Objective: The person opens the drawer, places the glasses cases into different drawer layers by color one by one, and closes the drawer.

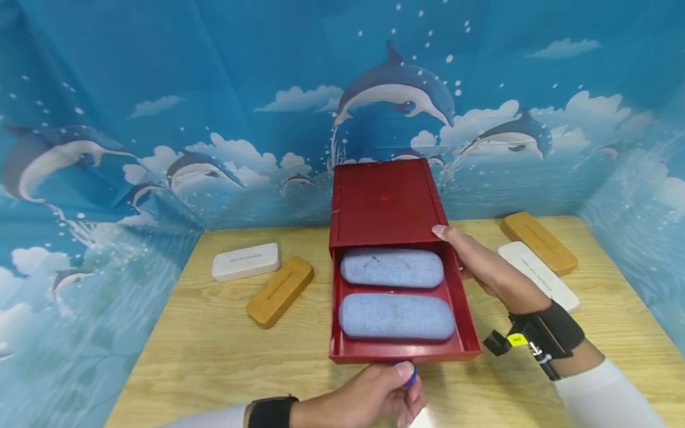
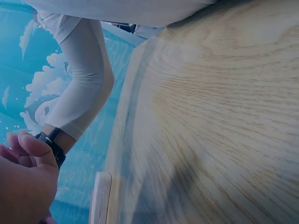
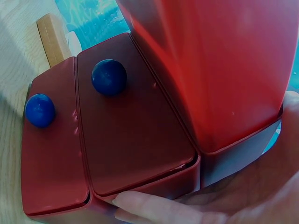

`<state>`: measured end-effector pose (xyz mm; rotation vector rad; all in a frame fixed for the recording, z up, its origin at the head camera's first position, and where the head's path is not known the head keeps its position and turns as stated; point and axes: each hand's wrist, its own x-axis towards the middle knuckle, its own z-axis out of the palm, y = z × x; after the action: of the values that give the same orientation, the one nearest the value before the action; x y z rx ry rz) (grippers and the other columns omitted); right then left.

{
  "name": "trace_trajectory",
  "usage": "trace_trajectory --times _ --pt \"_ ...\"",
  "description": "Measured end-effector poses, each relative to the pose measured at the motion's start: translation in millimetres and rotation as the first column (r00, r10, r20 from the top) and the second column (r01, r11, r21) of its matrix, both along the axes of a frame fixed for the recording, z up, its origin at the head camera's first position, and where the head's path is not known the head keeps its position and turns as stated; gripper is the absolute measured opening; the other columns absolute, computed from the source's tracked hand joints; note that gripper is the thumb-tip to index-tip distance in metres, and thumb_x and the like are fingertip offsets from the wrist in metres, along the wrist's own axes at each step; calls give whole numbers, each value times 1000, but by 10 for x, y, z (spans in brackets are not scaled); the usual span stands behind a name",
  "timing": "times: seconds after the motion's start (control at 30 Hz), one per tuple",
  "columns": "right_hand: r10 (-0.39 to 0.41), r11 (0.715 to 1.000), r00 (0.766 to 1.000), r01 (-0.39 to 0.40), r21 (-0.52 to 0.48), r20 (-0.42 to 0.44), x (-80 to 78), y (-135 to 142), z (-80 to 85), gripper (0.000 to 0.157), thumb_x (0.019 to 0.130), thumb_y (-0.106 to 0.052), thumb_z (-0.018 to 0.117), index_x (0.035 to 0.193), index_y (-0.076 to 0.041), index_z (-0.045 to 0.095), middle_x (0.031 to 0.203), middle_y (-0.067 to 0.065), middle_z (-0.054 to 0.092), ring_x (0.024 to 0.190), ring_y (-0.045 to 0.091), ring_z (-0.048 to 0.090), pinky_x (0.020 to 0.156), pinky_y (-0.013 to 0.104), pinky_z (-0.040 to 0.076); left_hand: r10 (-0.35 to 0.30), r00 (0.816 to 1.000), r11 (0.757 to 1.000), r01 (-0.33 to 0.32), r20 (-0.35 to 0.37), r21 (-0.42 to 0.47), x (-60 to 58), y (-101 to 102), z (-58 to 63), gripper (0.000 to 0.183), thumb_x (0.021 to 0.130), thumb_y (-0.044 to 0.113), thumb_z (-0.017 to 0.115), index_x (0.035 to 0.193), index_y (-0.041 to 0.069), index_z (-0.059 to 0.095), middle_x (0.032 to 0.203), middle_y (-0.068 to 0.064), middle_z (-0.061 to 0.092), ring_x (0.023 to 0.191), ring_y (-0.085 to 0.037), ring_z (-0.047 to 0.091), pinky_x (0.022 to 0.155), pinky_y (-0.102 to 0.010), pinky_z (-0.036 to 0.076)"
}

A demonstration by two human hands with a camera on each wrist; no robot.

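Observation:
A red drawer cabinet (image 1: 384, 203) stands on the table with its top drawer (image 1: 347, 354) pulled out. Inside lie two light-blue rounded oblong cases (image 1: 391, 267), one behind the other, resembling glasses cases. My left hand (image 1: 363, 399) pinches the blue knob on that drawer's front between thumb and fingers. Against the cabinet's right side rests my right hand (image 1: 488, 269), its thumb on the top front edge and its fingers extended along the side. Two lower drawers (image 3: 135, 135), each with a blue knob (image 3: 109, 77), are closed in the right wrist view.
Left of the cabinet lie a white case (image 1: 246, 261) and an orange-brown case (image 1: 280, 292). Another orange-brown case (image 1: 538, 242) and a white case (image 1: 537, 273) lie to its right. Blue dolphin-printed sheeting (image 1: 247, 85) surrounds the wooden table (image 1: 200, 345) at the back and sides.

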<state>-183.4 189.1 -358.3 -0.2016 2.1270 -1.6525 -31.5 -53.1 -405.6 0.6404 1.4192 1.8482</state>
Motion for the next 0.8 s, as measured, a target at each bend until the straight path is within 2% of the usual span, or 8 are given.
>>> trace_trajectory --times 0.13,0.3,0.4,0.57,0.8 --pt "-5 1000 1000 5 -1 6 -4 -5 1 70 97 -58 32 138 -2 34 115 21 52 92 23 62 75 43 54 -4 999 1000 4 -37 -9 -12 -12 -21 52 105 30 28 92 -19 43 81 -5 50 67 -7 46 65 -18 43" --pt "-7 1000 1000 7 -9 11 -7 -2 3 70 97 -58 33 139 -1 33 113 20 53 91 24 63 75 43 54 -37 989 998 28 -142 -62 -56 -40 -43 47 106 28 24 91 -9 48 80 -2 50 67 -7 47 68 -21 47" --pt "-2 1000 1000 3 -13 8 -6 2 9 70 97 -58 33 139 -2 32 113 20 53 92 24 63 75 43 54 -33 981 996 17 -190 -84 -87 -36 -47 47 107 26 22 89 -7 50 79 -3 50 67 -7 47 65 -21 47" --pt "-3 1000 1000 3 -16 8 -8 -2 8 69 97 -58 34 138 -2 32 112 19 54 92 23 63 74 44 54 -12 980 997 -4 -197 -80 -137 -9 -37 48 107 26 22 87 -8 51 76 -6 49 64 -9 46 63 -20 45" --pt "-9 1000 1000 9 -13 15 -11 -12 0 70 97 -58 34 137 -1 32 113 19 54 91 23 64 73 44 55 2 975 994 -26 -221 -109 -202 -4 -6 49 106 30 25 86 -6 52 76 -3 50 66 -8 47 64 -21 46"
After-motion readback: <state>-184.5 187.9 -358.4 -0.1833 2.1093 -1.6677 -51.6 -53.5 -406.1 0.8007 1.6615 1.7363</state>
